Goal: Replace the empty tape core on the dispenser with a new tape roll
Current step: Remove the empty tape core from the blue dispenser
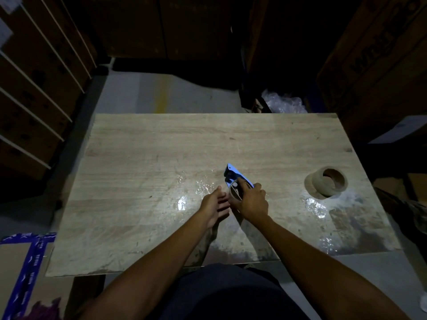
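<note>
A blue tape dispenser [233,175] lies on the wooden table [143,158] near its middle. My right hand [253,202] is closed over its rear part. A thin pale ring, the empty tape core [235,195], shows on the dispenser between my two hands. My left hand [213,207] is beside it with fingers spread, fingertips at the core's left edge; I cannot tell whether they grip it. A new brown tape roll [325,182] lies on the table at the right, away from both hands.
Scraps of clear film [315,207] stick to the table around the hands and at the right. Cardboard boxes [374,65] stand behind and to the right. A flat carton with blue tape [25,269] lies at lower left. Shelving stands at the left.
</note>
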{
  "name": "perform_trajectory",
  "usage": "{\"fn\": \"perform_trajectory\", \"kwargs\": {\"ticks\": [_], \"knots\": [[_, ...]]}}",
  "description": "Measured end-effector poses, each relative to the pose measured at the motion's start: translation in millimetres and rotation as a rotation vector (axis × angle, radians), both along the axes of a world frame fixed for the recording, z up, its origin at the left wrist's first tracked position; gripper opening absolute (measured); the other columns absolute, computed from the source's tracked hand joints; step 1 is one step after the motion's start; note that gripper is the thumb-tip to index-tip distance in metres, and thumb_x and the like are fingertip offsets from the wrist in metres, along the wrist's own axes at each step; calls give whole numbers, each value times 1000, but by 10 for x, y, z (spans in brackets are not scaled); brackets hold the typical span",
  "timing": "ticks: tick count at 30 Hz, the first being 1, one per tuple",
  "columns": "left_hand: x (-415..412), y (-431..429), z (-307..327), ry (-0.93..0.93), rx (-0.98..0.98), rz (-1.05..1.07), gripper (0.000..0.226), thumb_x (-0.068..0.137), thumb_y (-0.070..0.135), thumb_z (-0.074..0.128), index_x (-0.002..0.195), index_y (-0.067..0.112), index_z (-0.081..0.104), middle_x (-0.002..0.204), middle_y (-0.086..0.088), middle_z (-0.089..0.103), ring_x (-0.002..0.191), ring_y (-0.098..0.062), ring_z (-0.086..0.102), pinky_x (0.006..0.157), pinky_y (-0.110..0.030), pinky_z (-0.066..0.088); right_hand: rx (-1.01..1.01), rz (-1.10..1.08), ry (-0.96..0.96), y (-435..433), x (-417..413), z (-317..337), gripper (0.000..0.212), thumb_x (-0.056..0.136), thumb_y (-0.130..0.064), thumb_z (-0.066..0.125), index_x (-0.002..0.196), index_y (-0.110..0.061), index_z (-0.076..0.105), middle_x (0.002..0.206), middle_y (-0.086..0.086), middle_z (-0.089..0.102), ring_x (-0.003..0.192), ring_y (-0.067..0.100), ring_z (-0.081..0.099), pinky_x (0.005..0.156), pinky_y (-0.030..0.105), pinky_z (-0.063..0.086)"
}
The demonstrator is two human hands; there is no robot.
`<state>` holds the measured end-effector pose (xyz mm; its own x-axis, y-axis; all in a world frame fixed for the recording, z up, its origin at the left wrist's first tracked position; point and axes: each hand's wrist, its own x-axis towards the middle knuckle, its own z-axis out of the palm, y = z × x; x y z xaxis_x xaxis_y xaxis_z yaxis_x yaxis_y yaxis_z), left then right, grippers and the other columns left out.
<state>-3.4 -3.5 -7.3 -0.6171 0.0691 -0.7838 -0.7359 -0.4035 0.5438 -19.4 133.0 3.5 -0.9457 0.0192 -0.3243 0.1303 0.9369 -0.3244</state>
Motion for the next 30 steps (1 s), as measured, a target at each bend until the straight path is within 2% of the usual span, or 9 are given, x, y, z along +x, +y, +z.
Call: {"fn": "perform_trajectory", "kwargs": {"ticks": [4, 8, 11, 14, 18, 21, 24, 28, 30], "knots": [[-162, -46, 127, 2, -50, 57, 25, 101, 31, 53, 95, 9, 64, 91, -8, 65, 85, -24, 62, 79, -38, 51, -202, -133, -91, 19, -124, 96, 72, 78, -63, 64, 142, -42, 37, 119, 16, 47, 104, 40, 56, 82, 40, 51], [-309, 9, 288, -25, -115, 44, 24, 97, 34, 56, 87, 13, 61, 75, -7, 51, 61, -19, 48, 59, -30, 41, -675, -407, -251, 64, -346, 211, 63, 82, -58, 63, 136, -31, 45, 134, 17, 56, 106, 36, 63, 85, 51, 58], [-357, 129, 404, -51, 22, 32, 35, 95, 47, 56, 97, 13, 63, 91, -11, 62, 77, -26, 58, 72, -37, 47, -962, -526, -420, 100, -427, 404, 54, 92, -54, 51, 131, -19, 53, 120, 19, 66, 98, 32, 69, 75, 43, 60], [-393, 252, 458, -22, 239, 141, 49, 93, 50, 59, 121, 10, 67, 123, -19, 68, 111, -38, 65, 100, -54, 50, -1127, -567, -530, 137, -415, 534, 47, 94, -55, 47, 123, -19, 59, 109, 16, 70, 94, 29, 71, 64, 36, 59], [-440, 402, 588, 71, 280, 253, 43, 97, 43, 57, 125, 12, 66, 124, -21, 68, 115, -39, 64, 102, -54, 49, -1292, -598, -559, 264, -422, 599, 60, 90, -57, 53, 135, -16, 52, 127, 22, 61, 110, 37, 65, 78, 49, 60], [-424, 518, 711, 159, 184, 198, 36, 98, 39, 56, 119, 13, 68, 116, -15, 73, 110, -34, 67, 97, -46, 54, -1328, -552, -573, 430, -476, 666, 61, 92, -56, 48, 135, -14, 55, 129, 23, 61, 108, 36, 67, 75, 45, 60], [-391, 622, 805, 269, -98, 112, 26, 97, 39, 59, 114, 22, 68, 116, -11, 73, 101, -26, 72, 77, -35, 60, -1343, -480, -542, 546, -504, 722, 60, 95, -57, 44, 137, -15, 54, 130, 20, 63, 110, 35, 67, 76, 43, 59], [-379, 742, 895, 461, -440, 114, 13, 101, 29, 54, 96, 35, 65, 97, 2, 74, 90, -15, 72, 82, -41, 59, -1376, -473, -511, 567, -462, 794, 70, 84, -68, 46, 131, -17, 62, 125, 16, 68, 114, 32, 65, 100, 55, 50], [-363, 795, 940, 515, -559, 135, 13, 101, 24, 54, 97, 30, 65, 86, 6, 71, 76, -4, 69, 79, -40, 57, -1415, -461, -488, 605, -432, 842, 60, 93, -63, 38, 124, -21, 66, 121, 14, 71, 113, 29, 66, 104, 57, 46]]}}
